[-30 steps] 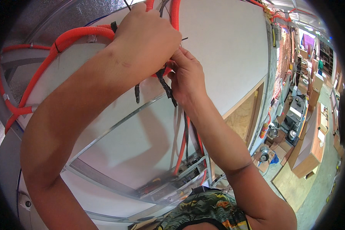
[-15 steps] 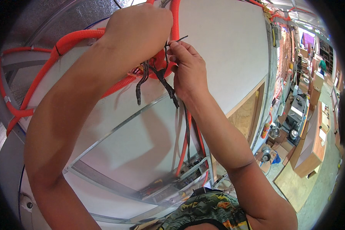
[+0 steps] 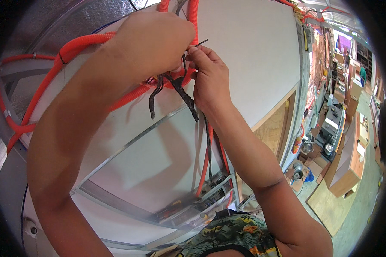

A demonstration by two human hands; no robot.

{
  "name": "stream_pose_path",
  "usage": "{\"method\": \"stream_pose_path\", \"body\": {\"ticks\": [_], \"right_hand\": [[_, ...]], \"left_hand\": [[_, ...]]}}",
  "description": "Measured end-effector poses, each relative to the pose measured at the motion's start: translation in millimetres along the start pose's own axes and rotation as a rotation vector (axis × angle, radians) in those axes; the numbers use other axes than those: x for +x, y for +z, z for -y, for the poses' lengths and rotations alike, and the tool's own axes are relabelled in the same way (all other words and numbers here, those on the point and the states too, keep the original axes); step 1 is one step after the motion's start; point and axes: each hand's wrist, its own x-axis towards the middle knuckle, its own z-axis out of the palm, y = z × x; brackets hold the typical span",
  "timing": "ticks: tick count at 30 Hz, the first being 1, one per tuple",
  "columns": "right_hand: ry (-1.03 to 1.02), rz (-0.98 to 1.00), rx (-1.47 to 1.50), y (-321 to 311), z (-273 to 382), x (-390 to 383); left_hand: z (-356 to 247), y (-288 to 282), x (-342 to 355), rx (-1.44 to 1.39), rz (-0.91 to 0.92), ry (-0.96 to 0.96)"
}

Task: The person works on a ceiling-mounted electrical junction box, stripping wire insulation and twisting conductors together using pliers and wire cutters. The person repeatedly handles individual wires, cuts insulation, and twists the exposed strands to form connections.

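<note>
My right hand (image 3: pixel 211 77) is closed, with thumb and forefinger pinching a thin black wire (image 3: pixel 201 43) whose free end sticks out up and to the right. Right against it, my left hand (image 3: pixel 158 40) is turned with its back toward me and its fingers curled under. What those fingers hold is hidden. Below the hands hang black-wrapped wire ends (image 3: pixel 187 100), and another wrapped wire end (image 3: pixel 152 105) dangles to their left. They come out beside orange corrugated conduit (image 3: pixel 133 96), where a few reddish wires show.
A white panel (image 3: pixel 253 55) stands behind the hands. More orange conduit (image 3: pixel 81 42) runs to the left along a metal frame. Below is a tray of tools (image 3: pixel 180 210). At the right are a wooden cabinet (image 3: pixel 351 171), a fire extinguisher (image 3: pixel 297 145) and cluttered benches.
Both hands have barely moved, staying together on the wire. The hanging wire ends have shifted slightly to the left in the picture. Part of the left fingertips now shows below the hand.
</note>
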Motion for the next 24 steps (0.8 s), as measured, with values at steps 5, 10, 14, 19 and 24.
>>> {"method": "stream_pose_path", "body": {"ticks": [5, 10, 14, 19, 24], "right_hand": [[0.033, -0.022, -0.021, 2.2, 1.6, 0.0], [0.000, 0.008, -0.015, 2.3, 2.7, -2.0], [-0.021, 0.037, -0.004, 3.3, 1.3, -2.2], [-0.057, 0.018, -0.085, 4.2, -0.3, -8.5], [-0.063, 0.002, -0.099, 3.9, 4.3, -6.4]], "left_hand": [[-2.5, 7.6, 5.7, 0.092, -0.152, 0.018], [5.2, 12.7, 11.7, 0.019, -0.225, -0.007], [2.6, 12.4, 23.8, 0.094, -0.141, 0.003], [4.6, 11.9, 37.4, 0.135, -0.068, 0.012], [14.3, 8.2, 44.3, 0.030, 0.022, 0.039]]}}
